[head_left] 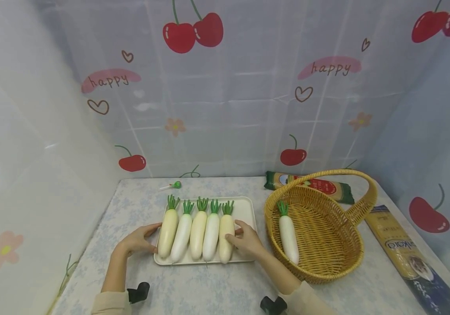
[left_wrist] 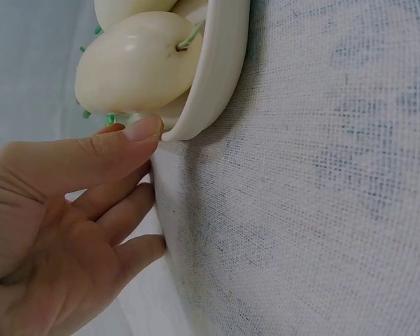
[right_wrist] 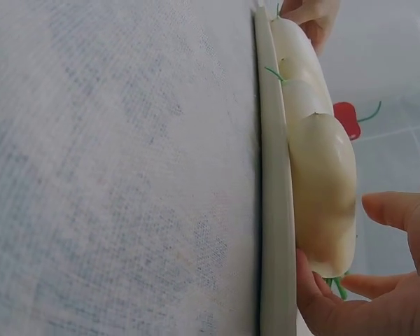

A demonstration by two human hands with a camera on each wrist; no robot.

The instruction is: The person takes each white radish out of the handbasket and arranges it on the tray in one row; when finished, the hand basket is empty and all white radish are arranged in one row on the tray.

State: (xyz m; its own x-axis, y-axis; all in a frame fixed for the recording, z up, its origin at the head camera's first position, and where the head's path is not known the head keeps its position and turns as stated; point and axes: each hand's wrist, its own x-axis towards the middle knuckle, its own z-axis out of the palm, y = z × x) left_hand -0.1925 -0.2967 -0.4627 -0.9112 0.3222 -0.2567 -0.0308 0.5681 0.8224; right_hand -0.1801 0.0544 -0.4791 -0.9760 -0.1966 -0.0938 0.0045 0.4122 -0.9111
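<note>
Several white radishes with green tops lie side by side in a white tray [head_left: 244, 205]. My left hand [head_left: 137, 241] is at the tray's left edge beside the leftmost radish [head_left: 168, 233]; in the left wrist view, its thumb [left_wrist: 126, 143] touches the tray's corner rim, and its fingers are loosely bent. At the other end, my right hand [head_left: 249, 239] spreads around the rightmost radish [head_left: 226, 236]. In the right wrist view its thumb [right_wrist: 392, 208] stands off that radish, while lower fingers [right_wrist: 311, 290] reach between it and the tray.
Right of the tray stands a yellow wicker basket [head_left: 327, 245] with a tall handle and one white radish [head_left: 289, 238] inside. Behind it lies a green-ended packet [head_left: 345, 192]; a long gold and blue packet [head_left: 400, 247] lies at its right. A green lollipop [head_left: 177, 184] lies behind the tray.
</note>
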